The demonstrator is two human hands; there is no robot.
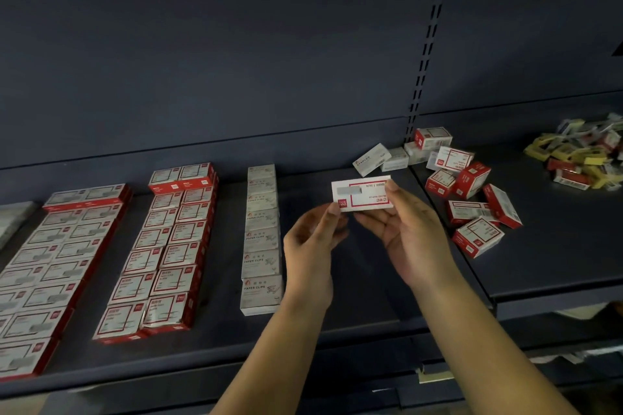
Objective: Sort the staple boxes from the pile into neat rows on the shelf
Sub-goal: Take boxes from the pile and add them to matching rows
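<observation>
A white and red staple box (362,193) is held up over the dark shelf (354,280), its printed top facing me upside down. My left hand (312,246) pinches its lower left corner and my right hand (409,236) pinches its right end. To the right lies the loose pile of red and white boxes (468,192), some tilted or on their sides. On the left, red and white boxes stand in neat rows (161,246), with more rows (50,266) at the far left. A single column of white paper clip boxes (261,239) runs beside them.
A heap of yellow, red and white small packs (586,155) lies at the far right on the neighbouring shelf section. A slotted upright (426,44) divides the two sections. Bare shelf lies between the white column and the pile. Lower shelves show below the front edge.
</observation>
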